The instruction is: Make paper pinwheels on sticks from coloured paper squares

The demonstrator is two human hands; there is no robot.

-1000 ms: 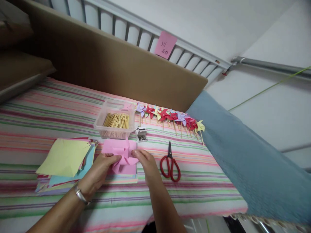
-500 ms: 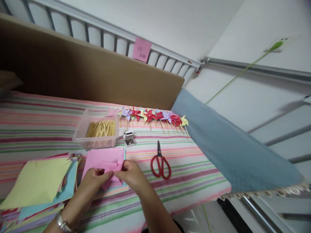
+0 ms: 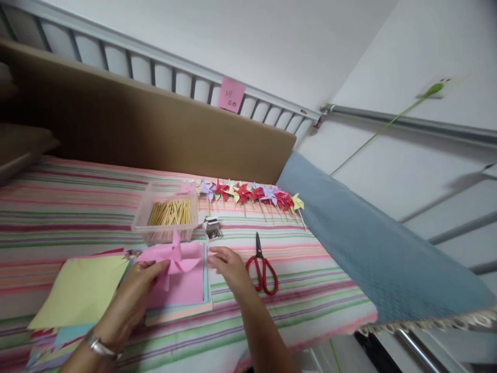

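Between the thumb and fingers of my left hand [image 3: 142, 282] is a pink paper pinwheel [image 3: 176, 257], its blades folded up. It is held above a stack of square paper with a pink sheet [image 3: 182, 287] on top. My right hand [image 3: 229, 264] is off the paper, just right of the stack, fingers loosely apart with nothing visible in them. Farther right lie red-handled scissors [image 3: 262, 269], tips pointing away. Behind the stack stand a clear plastic box [image 3: 142, 226] of thin wooden sticks [image 3: 173, 213] and a small open box [image 3: 213, 229] of tiny metal pieces.
At the back lies a row of finished pinwheels [image 3: 244, 194] on sticks. A pile of coloured paper [image 3: 83, 290] sits at the left. Brown cardboard [image 3: 155, 134] stands along the far side of the striped cloth [image 3: 310, 300]. A blue cloth [image 3: 349, 223] hangs at the right.
My right hand has let go of the pink paper and moved right. The paper, now showing pinwheel blades, stays in my left hand. The view has shifted slightly.
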